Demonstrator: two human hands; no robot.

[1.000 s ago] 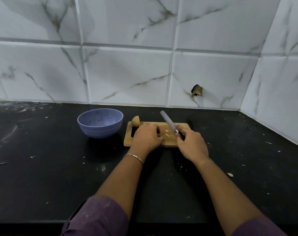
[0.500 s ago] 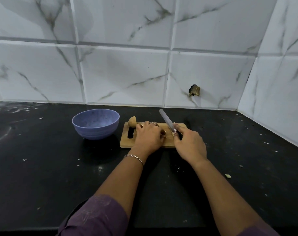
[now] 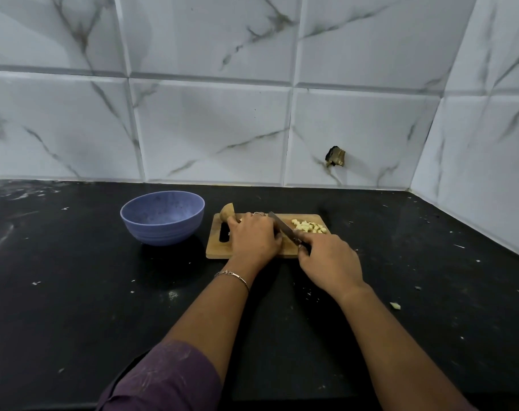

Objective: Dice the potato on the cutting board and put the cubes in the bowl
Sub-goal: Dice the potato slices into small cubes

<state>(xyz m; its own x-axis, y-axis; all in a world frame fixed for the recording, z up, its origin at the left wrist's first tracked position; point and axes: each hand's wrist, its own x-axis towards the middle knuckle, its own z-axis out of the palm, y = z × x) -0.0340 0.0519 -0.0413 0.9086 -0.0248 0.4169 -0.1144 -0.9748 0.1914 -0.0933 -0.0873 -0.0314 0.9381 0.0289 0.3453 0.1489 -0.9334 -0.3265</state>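
Both forearms reach forward, converging. The left hand (image 3: 254,237) lies palm down, fingers bent downward; the right hand (image 3: 326,262), just beside it, grips a knife (image 3: 282,228).

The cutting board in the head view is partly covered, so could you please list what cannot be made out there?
- Head view: whatever the left hand covers on the cutting board, hidden beneath that hand.
- Head view: the handle of the knife, wrapped inside the right hand.
- Head view: the number of potato cubes, too small to count.
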